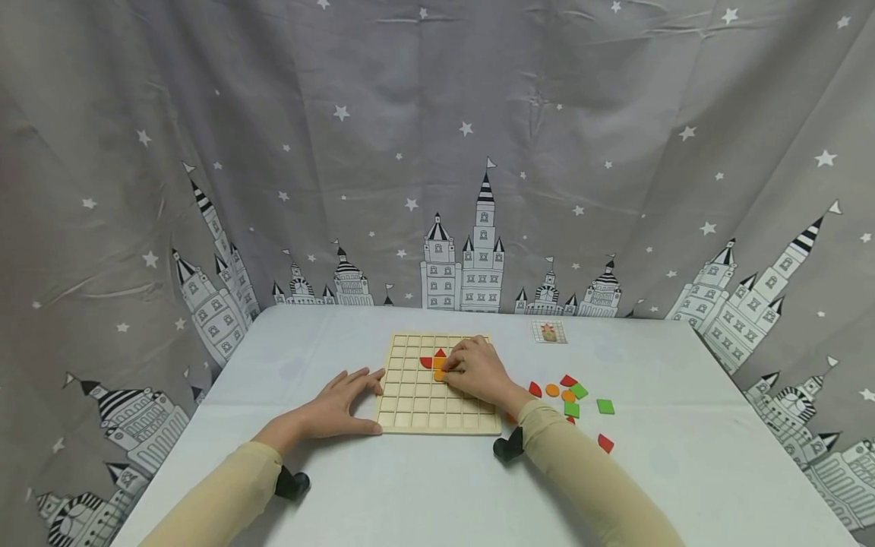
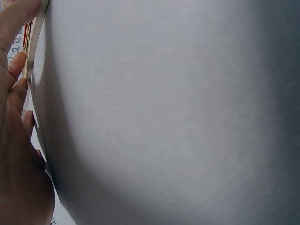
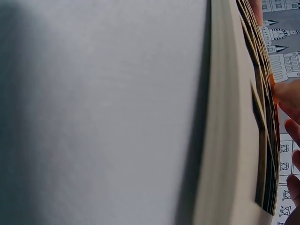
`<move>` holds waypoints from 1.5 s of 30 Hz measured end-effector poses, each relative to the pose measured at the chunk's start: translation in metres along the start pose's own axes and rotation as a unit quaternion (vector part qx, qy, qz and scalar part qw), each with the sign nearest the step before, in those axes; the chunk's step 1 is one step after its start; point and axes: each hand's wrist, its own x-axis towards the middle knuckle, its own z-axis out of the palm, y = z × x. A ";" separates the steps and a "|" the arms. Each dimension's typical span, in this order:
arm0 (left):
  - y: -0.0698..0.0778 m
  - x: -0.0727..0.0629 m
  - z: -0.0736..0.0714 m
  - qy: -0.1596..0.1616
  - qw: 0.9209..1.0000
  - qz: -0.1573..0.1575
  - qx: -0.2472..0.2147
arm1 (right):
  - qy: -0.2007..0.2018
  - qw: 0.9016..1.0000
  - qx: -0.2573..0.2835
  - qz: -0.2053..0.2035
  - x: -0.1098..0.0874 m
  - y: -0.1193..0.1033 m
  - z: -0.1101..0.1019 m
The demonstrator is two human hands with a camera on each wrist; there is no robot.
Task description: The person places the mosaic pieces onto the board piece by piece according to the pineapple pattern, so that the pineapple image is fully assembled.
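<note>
A pale wooden grid board lies on the white table. My left hand rests at the board's left edge, fingers and thumb spread against it. Over the upper right of the board, my right hand has its fingers curled and its fingertips at an orange round piece. Just above that piece lie an orange square, a red quarter-round piece and a red triangle. In the right wrist view, fingertips pinch an orange piece at the board; much of it is hidden.
Several loose pieces lie right of the board, among them a green square, an orange disc and a red quarter-round. Behind them is a small picture card. A grey castle-print curtain hangs behind the table.
</note>
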 end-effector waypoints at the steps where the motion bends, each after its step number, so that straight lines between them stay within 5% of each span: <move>1: 0.000 0.000 0.000 0.000 1.000 0.001 0.000 | 0.002 1.000 0.001 -0.001 0.000 0.000 0.000; 9: 0.002 0.000 0.001 0.002 1.000 -0.001 -0.001 | 0.009 1.000 0.006 0.006 -0.003 0.000 -0.003; 17: 0.003 0.001 0.001 0.001 1.000 0.000 0.003 | 0.011 0.998 0.026 0.056 -0.017 0.022 -0.033; 35: 0.003 -0.001 0.001 0.004 1.000 0.001 0.010 | 0.008 0.986 -0.030 0.166 -0.091 0.109 -0.100; 45: 0.004 -0.003 -0.001 0.007 1.000 0.011 0.010 | 0.011 0.981 -0.077 0.179 -0.117 0.125 -0.112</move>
